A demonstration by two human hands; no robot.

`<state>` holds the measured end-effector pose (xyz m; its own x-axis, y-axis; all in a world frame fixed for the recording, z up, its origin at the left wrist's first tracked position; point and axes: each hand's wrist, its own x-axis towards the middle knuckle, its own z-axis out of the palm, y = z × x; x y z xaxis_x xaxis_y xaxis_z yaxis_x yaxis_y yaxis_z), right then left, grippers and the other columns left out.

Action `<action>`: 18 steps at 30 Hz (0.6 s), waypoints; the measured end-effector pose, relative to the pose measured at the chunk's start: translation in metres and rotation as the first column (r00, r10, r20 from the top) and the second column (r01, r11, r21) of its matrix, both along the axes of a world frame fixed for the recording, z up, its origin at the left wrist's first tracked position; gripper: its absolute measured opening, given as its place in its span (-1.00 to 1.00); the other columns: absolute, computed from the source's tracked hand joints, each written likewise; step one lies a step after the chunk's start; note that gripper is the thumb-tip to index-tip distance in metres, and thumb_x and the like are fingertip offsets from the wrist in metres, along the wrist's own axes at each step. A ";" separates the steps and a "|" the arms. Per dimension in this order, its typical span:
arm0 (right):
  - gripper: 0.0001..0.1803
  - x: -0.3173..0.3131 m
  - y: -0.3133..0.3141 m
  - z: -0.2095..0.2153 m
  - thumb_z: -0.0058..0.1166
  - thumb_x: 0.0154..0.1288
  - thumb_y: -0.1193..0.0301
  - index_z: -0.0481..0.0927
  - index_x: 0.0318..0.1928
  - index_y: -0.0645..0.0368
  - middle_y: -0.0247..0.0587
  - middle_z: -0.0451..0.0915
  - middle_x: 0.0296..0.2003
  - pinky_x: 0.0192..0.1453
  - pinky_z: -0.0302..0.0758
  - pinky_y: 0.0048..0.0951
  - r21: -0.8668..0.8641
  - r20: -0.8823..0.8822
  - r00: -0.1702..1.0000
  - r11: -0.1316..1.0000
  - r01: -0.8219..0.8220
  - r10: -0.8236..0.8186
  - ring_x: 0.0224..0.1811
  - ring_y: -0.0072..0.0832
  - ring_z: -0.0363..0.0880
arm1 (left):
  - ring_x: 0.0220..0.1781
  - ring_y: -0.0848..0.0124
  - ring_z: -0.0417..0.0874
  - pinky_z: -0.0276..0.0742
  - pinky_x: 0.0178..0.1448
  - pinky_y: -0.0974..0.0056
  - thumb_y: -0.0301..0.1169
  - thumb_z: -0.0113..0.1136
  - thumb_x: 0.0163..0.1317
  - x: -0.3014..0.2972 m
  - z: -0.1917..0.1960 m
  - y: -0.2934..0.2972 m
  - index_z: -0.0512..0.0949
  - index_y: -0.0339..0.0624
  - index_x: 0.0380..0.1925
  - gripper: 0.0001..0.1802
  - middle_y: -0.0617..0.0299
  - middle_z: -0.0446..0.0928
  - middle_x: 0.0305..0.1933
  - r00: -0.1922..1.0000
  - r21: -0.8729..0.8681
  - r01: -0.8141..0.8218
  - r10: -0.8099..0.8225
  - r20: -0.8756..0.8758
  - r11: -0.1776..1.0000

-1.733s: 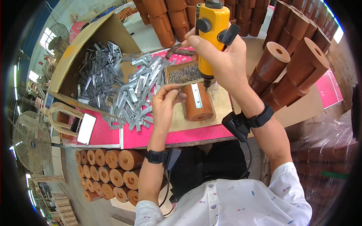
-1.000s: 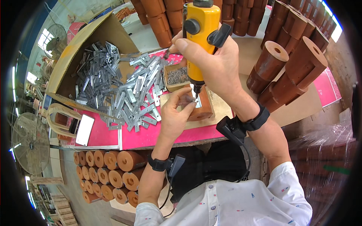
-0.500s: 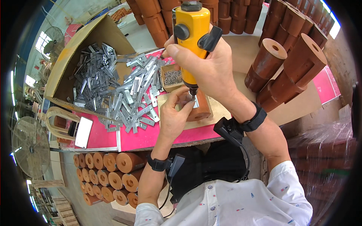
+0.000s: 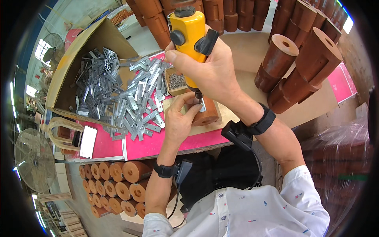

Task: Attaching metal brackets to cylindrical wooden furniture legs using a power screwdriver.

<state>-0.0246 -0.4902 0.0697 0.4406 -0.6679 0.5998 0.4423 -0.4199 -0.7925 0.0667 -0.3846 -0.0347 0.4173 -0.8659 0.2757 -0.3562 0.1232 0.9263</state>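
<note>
Clearly, the head view shows a fastening step under way. The right hand (image 4: 211,69) is clenched around a yellow driver (image 4: 189,39), held upright with its tip pressed down onto a small metal plate (image 4: 202,106) that lies on top of a brown wooden cylinder (image 4: 207,114). The left hand (image 4: 179,118) grasps the near side of that cylinder, thumb and fingers curled up beside the plate, holding both steady on a cardboard sheet (image 4: 225,118) at the near edge of the pink table (image 4: 158,144).

Just left of the hands lies a spread of loose metal plates (image 4: 138,98), spilling from an open cardboard box (image 4: 71,75). A little box of screws (image 4: 177,81) stands right behind the left hand, touching the pile. To the right, well apart from the work, more cylinders (image 4: 304,63) lean in a stack; others lie in rows below the table (image 4: 114,181). A phone (image 4: 88,141) rests on the table's left end, and a fan (image 4: 33,160) stands on the floor.

By the look of it, a screw is being driven through the plate into the wood. The next move seems to call for keeping the driver straight over the screw, with the left fingers clear of the bit, and the cylinder held from rolling.
</note>
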 end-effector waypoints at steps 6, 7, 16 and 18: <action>-0.46 0.004 -0.004 -0.004 0.33 0.12 0.32 0.44 0.05 0.29 -0.26 0.60 -0.33 -0.16 0.53 -0.48 -0.069 0.015 0.999 0.997 0.045 -0.044 -0.30 -0.59 0.56 | -0.21 0.32 0.63 0.53 -0.06 0.27 -0.58 0.35 0.01 0.003 -0.003 -0.004 0.60 -0.30 -0.18 -0.69 0.12 0.63 -0.29 0.998 -0.008 -0.031 0.031 0.061 0.999; -0.46 0.004 -0.004 -0.005 0.33 0.12 0.32 0.44 0.05 0.29 -0.26 0.60 -0.33 -0.16 0.53 -0.48 -0.067 0.014 0.999 0.997 0.046 -0.045 -0.30 -0.59 0.56 | -0.21 0.32 0.63 0.53 -0.06 0.27 -0.58 0.35 0.01 0.003 -0.003 -0.004 0.60 -0.30 -0.18 -0.69 0.12 0.63 -0.29 0.998 -0.006 -0.029 0.030 0.060 1.000; -0.45 0.004 -0.003 -0.007 0.33 0.12 0.32 0.44 0.06 0.32 -0.25 0.60 -0.34 -0.18 0.55 -0.48 -0.098 0.032 0.997 0.992 0.075 -0.072 -0.32 -0.57 0.57 | -0.23 0.32 0.63 0.52 -0.07 0.27 -0.57 0.34 0.02 0.004 0.000 -0.002 0.60 -0.30 -0.22 -0.73 0.14 0.63 -0.30 0.996 0.021 -0.002 0.000 0.085 1.000; -0.44 0.004 -0.002 -0.007 0.33 0.12 0.32 0.43 0.06 0.32 -0.23 0.61 -0.35 -0.19 0.55 -0.47 -0.105 0.009 0.997 0.991 0.077 -0.077 -0.32 -0.55 0.58 | -0.22 0.31 0.63 0.51 -0.06 0.26 -0.56 0.34 0.03 0.004 0.000 -0.002 0.60 -0.30 -0.23 -0.74 0.14 0.63 -0.30 0.995 0.037 -0.008 0.004 0.099 0.999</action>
<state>-0.0207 -0.4919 0.0626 0.3871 -0.6327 0.6707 0.4091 -0.5341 -0.7399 0.0711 -0.3865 -0.0344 0.3949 -0.8738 0.2836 -0.4474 0.0867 0.8901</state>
